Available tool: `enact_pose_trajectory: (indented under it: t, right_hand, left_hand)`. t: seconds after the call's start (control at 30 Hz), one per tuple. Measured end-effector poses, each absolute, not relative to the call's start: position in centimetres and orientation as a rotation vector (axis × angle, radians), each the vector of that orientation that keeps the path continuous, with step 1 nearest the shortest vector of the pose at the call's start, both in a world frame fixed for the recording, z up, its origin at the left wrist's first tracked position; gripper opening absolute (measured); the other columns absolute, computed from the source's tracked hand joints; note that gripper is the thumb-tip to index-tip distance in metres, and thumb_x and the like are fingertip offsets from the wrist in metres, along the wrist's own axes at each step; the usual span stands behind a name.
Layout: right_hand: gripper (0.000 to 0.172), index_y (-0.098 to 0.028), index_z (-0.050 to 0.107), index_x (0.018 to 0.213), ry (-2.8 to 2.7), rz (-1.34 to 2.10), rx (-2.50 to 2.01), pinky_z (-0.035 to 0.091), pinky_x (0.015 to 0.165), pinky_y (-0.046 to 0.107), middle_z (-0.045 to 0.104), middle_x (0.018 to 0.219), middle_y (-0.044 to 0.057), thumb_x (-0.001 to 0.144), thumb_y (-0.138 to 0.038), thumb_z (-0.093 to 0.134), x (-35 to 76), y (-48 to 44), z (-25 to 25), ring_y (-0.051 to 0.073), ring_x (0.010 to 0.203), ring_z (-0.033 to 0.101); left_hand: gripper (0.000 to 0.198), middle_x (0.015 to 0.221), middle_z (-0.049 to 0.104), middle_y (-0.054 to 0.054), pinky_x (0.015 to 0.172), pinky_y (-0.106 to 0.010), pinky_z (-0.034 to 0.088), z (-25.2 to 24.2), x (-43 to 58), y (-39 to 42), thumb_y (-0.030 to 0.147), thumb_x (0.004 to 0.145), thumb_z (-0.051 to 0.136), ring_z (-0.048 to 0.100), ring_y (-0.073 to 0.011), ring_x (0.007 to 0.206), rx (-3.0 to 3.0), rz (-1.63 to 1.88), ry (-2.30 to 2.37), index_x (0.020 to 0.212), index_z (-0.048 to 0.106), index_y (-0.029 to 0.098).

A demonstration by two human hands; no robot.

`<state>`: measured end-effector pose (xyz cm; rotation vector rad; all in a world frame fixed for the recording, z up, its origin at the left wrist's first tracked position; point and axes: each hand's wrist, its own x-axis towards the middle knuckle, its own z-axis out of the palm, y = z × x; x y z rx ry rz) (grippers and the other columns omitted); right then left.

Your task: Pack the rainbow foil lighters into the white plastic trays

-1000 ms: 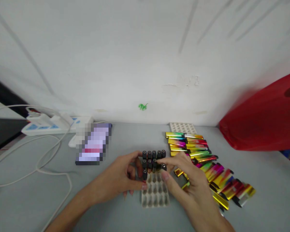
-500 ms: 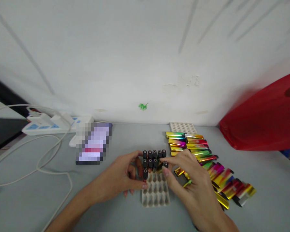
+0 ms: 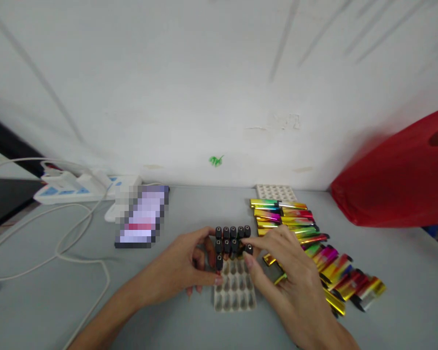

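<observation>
A pale tray with rows of oval hollows (image 3: 235, 294) stands in front of me. Several black-ended tubes (image 3: 226, 247) are upright in its far rows, each black end showing a small round hole. My left hand (image 3: 190, 262) curls around the tray's left side, its thumb at the edge near the closest tube. Between the thumb and index finger of my right hand (image 3: 290, 272) is one more black-ended tube (image 3: 248, 249), held upright over the right side of the tray. Its lower part is hidden. Shiny multicoloured tubes (image 3: 299, 221) lie to the right, partly behind this hand.
Another pale tray (image 3: 276, 192) lies by the wall. A phone with a blurred screen (image 3: 140, 218) rests at left, near a white power strip (image 3: 71, 189) and loose white cable (image 3: 105, 272). A red bag (image 3: 397, 180) stands at the right.
The tube in my right hand has shifted very slightly to the left, with the fingers still around it. My left hand and the tray look almost unmoved.
</observation>
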<state>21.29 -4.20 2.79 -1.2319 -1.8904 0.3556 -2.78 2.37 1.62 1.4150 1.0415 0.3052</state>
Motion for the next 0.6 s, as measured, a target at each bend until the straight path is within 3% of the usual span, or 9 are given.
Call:
enact_pose_trajectory:
  t: [0.4,0.6]
  right_hand:
    - [0.026,-0.031,0.067,0.131,-1.859,0.464,-1.253,0.050,0.090,0.045,0.075,0.104,0.003,0.107,-0.023,0.068,21.41,-4.43,2.61,0.028,0.102,0.064]
    - [0.021,-0.032,0.068,0.128,-1.836,0.465,-1.255,0.050,0.091,0.044,0.074,0.104,0.002,0.108,-0.025,0.069,21.44,-4.42,2.32,0.027,0.102,0.063]
  left_hand:
    - [0.057,0.094,0.073,0.001,0.045,-0.020,0.053,1.65,-2.89,2.34,0.038,0.077,0.095,0.062,-0.0113,0.059,1.412,0.309,1.030,0.119,0.061,0.021]
    - [0.057,0.094,0.073,0.001,0.044,-0.019,0.053,1.74,-2.85,2.37,0.037,0.077,0.095,0.061,-0.0102,0.056,1.418,0.300,1.040,0.119,0.061,0.020]
